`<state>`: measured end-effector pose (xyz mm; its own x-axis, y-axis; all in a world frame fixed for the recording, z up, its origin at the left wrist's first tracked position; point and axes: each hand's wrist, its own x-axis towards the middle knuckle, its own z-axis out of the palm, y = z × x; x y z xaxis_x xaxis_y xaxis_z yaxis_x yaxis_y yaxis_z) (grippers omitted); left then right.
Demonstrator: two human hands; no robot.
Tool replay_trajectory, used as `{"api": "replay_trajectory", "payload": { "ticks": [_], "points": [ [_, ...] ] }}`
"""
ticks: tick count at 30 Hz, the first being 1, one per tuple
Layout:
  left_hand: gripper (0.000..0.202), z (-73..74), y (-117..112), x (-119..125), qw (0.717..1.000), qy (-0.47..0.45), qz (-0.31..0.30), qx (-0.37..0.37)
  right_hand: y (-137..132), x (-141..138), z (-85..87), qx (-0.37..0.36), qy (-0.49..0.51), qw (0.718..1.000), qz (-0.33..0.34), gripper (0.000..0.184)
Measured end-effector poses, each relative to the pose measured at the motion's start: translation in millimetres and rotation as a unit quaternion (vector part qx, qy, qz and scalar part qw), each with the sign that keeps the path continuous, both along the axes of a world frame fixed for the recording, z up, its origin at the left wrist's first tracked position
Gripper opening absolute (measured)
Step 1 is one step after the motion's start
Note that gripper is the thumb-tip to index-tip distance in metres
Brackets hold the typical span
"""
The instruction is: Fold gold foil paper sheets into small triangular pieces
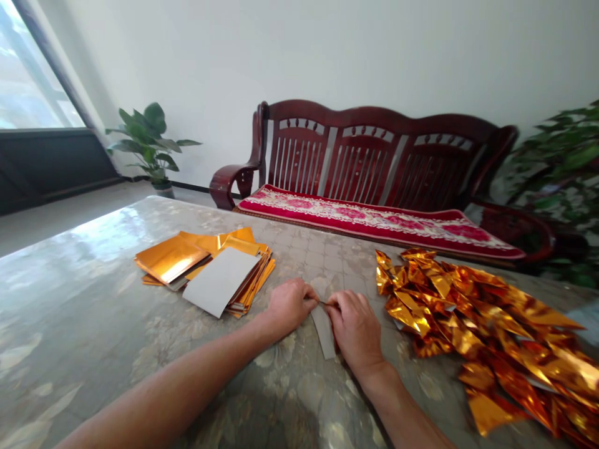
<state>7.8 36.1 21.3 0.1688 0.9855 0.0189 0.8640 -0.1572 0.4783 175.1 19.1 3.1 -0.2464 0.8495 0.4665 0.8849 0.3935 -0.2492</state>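
Your left hand [289, 305] and your right hand [356, 329] met over a narrow strip of paper [324, 330] that lay grey side up on the desk [84, 324], and the fingertips of both hands were closed in a pinch on the strip's far end, knuckles nearly touching. The strip ran from that pinch back toward you, flat on the marbled desk top, partly hidden under your right hand. To the left of the strip, a little beyond your left hand, sat a loose stack of gold foil sheets [206, 271]; its top sheet lay grey side up, and some sheets beside it showed their shiny gold face. To the right of the strip, just past your right hand, spread a heap of folded gold foil pieces [482, 330], crinkled and piled over one another. Beyond the strip, past the desk's far edge, stood a dark wooden bench [374, 156] with a red cushion [374, 221], and a potted plant [150, 143] stood farther left by the wall.
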Motion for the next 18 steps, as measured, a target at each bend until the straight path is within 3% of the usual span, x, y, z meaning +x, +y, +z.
{"api": "replay_trajectory", "payload": {
  "ticks": [7, 18],
  "points": [
    [0.021, -8.2, -2.4, -0.9, 0.998, -0.001, -0.001, 0.065, 1.0, 0.2, -0.9, 0.006, 0.007, 1.0, 0.01, 0.005],
    [0.026, 0.4, 4.0, -0.7, 0.999, 0.046, 0.002, 0.022, -1.6, -1.5, -0.1, 0.018, -0.05, 0.998, 0.034, 0.01]
  ]
}}
